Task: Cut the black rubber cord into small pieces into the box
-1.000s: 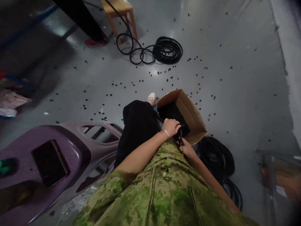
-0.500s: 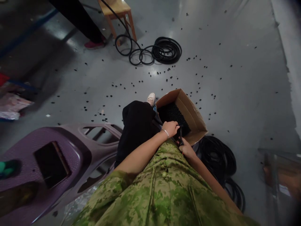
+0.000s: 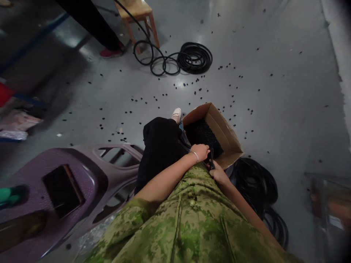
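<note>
My left hand (image 3: 200, 152), with a silver bracelet at the wrist, is closed over the near side of an open cardboard box (image 3: 229, 140). Its fingers pinch what looks like the end of a thin black hose (image 3: 185, 144), which comes in from beside my leg. Close by on the right, my right hand (image 3: 219, 173) is closed around a slim black hand tool (image 3: 211, 160) that points up toward the left fingertips. The tool's exact kind is too dark to make out. Many small black pieces (image 3: 205, 133) fill the bottom of the box.
Coiled black hose (image 3: 253, 182) lies right of the box, another coil (image 3: 195, 58) ahead by a wooden stool (image 3: 138, 11). Small black pieces are scattered over the floor. At left, a purple plastic stool (image 3: 87, 175) bears a phone (image 3: 63, 190). Another person's leg (image 3: 93, 25) shows beyond.
My left hand has dropped slightly toward me and to the right, closer to the tool's tip. My right hand stays nearly in place. The view has shifted a little.
</note>
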`<state>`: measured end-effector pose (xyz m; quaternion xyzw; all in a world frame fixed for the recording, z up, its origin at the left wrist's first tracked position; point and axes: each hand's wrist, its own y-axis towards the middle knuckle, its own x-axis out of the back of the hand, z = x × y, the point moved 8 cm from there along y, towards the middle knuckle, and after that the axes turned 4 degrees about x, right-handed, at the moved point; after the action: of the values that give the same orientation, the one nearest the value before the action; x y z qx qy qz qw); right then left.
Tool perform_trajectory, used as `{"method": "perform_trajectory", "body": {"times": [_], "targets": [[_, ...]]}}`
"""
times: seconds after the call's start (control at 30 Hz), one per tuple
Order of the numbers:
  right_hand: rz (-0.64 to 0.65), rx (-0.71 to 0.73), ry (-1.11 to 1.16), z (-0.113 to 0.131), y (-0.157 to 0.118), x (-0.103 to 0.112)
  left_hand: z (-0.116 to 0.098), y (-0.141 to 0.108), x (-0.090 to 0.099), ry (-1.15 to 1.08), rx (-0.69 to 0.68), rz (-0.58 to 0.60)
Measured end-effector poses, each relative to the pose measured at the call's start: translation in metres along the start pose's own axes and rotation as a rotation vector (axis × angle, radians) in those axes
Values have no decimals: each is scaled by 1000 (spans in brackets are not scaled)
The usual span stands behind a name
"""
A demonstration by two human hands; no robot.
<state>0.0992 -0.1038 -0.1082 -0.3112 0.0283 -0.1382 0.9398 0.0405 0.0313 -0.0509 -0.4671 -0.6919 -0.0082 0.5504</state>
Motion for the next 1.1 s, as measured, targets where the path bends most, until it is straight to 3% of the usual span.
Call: {"method": "perform_trajectory", "body": {"times": [0.17, 0.43, 0.6, 1.1], "targets": [[-7, -74, -4, -8, 0, 4, -1, 1, -3, 55, -53, 7], [59, -14, -50, -11, 2, 5, -6, 2, 1, 58, -119, -125], [27, 46, -109, -5, 1, 7, -5, 3, -1, 21, -110, -95], [28, -68, 4, 8, -12, -2, -5, 1, 2, -8, -81, -83]]}}
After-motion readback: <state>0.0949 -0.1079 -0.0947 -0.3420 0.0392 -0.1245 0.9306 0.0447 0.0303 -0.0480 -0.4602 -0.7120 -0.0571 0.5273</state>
